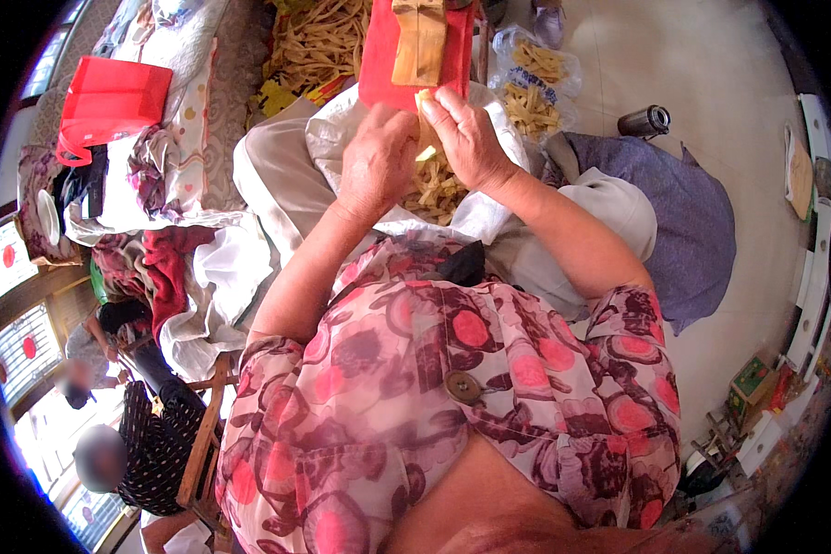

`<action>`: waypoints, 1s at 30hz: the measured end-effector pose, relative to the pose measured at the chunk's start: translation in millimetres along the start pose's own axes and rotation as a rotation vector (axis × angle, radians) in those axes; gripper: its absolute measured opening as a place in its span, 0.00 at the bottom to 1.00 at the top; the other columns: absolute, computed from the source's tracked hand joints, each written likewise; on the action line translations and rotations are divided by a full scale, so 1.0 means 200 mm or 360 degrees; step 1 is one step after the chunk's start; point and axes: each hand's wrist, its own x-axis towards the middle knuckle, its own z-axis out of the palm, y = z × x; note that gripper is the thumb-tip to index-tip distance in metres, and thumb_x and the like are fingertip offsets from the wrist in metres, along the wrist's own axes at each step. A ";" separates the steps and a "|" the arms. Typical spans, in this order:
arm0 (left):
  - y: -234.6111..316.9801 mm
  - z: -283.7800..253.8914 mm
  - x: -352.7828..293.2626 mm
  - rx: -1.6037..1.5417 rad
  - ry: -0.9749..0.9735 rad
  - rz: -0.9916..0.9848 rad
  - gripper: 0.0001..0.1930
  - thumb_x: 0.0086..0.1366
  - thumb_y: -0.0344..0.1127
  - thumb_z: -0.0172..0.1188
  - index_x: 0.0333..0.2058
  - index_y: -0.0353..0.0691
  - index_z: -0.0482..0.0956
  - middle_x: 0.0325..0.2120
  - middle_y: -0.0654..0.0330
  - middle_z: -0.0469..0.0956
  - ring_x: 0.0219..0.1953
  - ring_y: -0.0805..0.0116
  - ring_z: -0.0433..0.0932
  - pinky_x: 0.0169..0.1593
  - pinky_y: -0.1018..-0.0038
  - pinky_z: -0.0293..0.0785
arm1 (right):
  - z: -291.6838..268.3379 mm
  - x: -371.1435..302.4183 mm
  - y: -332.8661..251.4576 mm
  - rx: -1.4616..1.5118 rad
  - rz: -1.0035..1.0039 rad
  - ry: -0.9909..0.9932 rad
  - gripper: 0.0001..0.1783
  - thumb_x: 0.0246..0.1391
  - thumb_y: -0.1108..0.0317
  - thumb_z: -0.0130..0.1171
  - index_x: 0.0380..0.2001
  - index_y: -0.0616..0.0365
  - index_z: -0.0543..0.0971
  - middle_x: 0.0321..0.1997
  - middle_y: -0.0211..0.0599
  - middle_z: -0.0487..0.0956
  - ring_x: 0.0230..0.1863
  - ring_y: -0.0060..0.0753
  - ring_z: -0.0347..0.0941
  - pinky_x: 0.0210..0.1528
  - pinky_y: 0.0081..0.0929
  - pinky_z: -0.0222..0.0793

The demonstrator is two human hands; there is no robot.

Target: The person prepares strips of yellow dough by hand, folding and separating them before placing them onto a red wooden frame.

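To do this step well, the person would best keep the pale strip taut between both hands, just above the white bag of strips in the lap at upper centre of the frame, so that pieces drop into it. The left hand is curled nearly closed, its back to the camera, seemingly gripping the strip's lower end. The right hand pinches the top between thumb and bent fingers, below the wooden block on red cloth.

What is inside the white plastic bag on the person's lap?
White plastic bag: pale tan strips piled inside. Both hands, left and right, cover part; its bottom is hidden.
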 end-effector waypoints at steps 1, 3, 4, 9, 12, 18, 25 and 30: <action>0.01 -0.02 0.02 -0.0006 0.0155 0.0166 0.12 0.51 0.25 0.51 0.37 0.38 0.73 0.36 0.51 0.73 0.36 0.47 0.71 0.41 0.61 0.70 | 0.00 0.00 0.01 0.0037 0.0035 0.0015 0.11 0.59 0.69 0.44 0.39 0.66 0.71 0.30 0.48 0.69 0.35 0.49 0.71 0.32 0.37 0.67; 0.02 -0.03 0.04 -0.0021 0.0463 0.0498 0.15 0.49 0.23 0.52 0.39 0.38 0.72 0.37 0.51 0.72 0.38 0.47 0.72 0.42 0.62 0.70 | 0.03 0.01 0.05 0.0542 0.0149 -0.0038 0.13 0.61 0.64 0.43 0.37 0.62 0.72 0.24 0.40 0.69 0.22 0.34 0.69 0.23 0.28 0.65; 0.02 -0.03 0.04 -0.0009 0.0473 0.0534 0.19 0.47 0.22 0.53 0.41 0.38 0.70 0.37 0.49 0.72 0.40 0.47 0.72 0.43 0.62 0.70 | 0.01 0.03 0.03 0.0728 0.0317 -0.0171 0.13 0.61 0.63 0.43 0.37 0.61 0.72 0.24 0.38 0.69 0.20 0.31 0.67 0.22 0.26 0.63; 0.07 -0.08 0.02 -0.0158 0.0351 0.0425 0.20 0.47 0.20 0.51 0.42 0.37 0.70 0.36 0.50 0.73 0.38 0.48 0.73 0.42 0.63 0.71 | -0.13 0.06 -0.09 0.1597 0.1215 -0.0838 0.16 0.62 0.56 0.42 0.33 0.56 0.72 0.21 0.28 0.69 0.12 0.14 0.58 0.16 0.14 0.56; 0.03 -0.07 0.05 -0.0158 0.0389 0.0413 0.17 0.50 0.21 0.52 0.41 0.36 0.71 0.34 0.52 0.74 0.35 0.53 0.75 0.39 0.67 0.72 | -0.12 0.04 -0.10 0.0474 0.0219 -0.0458 0.16 0.58 0.56 0.49 0.31 0.60 0.71 0.20 0.40 0.72 0.19 0.36 0.69 0.20 0.27 0.63; 0.06 -0.05 0.07 -0.1547 0.0187 -0.0464 0.09 0.62 0.26 0.49 0.41 0.33 0.71 0.34 0.57 0.77 0.36 0.70 0.77 0.41 0.75 0.73 | -0.18 0.06 -0.12 -0.0344 -0.0258 -0.0037 0.11 0.52 0.62 0.57 0.31 0.59 0.74 0.23 0.45 0.75 0.26 0.44 0.75 0.26 0.34 0.68; 0.03 -0.02 0.07 -0.1180 0.0226 -0.0381 0.07 0.60 0.26 0.54 0.38 0.32 0.73 0.29 0.59 0.76 0.34 0.74 0.76 0.40 0.78 0.72 | -0.19 0.06 -0.15 0.1252 0.0641 -0.0566 0.11 0.53 0.68 0.59 0.37 0.62 0.78 0.23 0.24 0.76 0.18 0.10 0.63 0.19 0.12 0.59; -0.13 0.04 0.03 -0.1112 0.0228 -0.0518 0.08 0.60 0.31 0.58 0.35 0.32 0.75 0.27 0.59 0.77 0.32 0.74 0.76 0.38 0.78 0.72 | -0.12 0.05 -0.05 0.1074 0.0607 -0.0572 0.08 0.58 0.66 0.53 0.35 0.59 0.76 0.16 0.18 0.66 0.15 0.08 0.57 0.15 0.10 0.51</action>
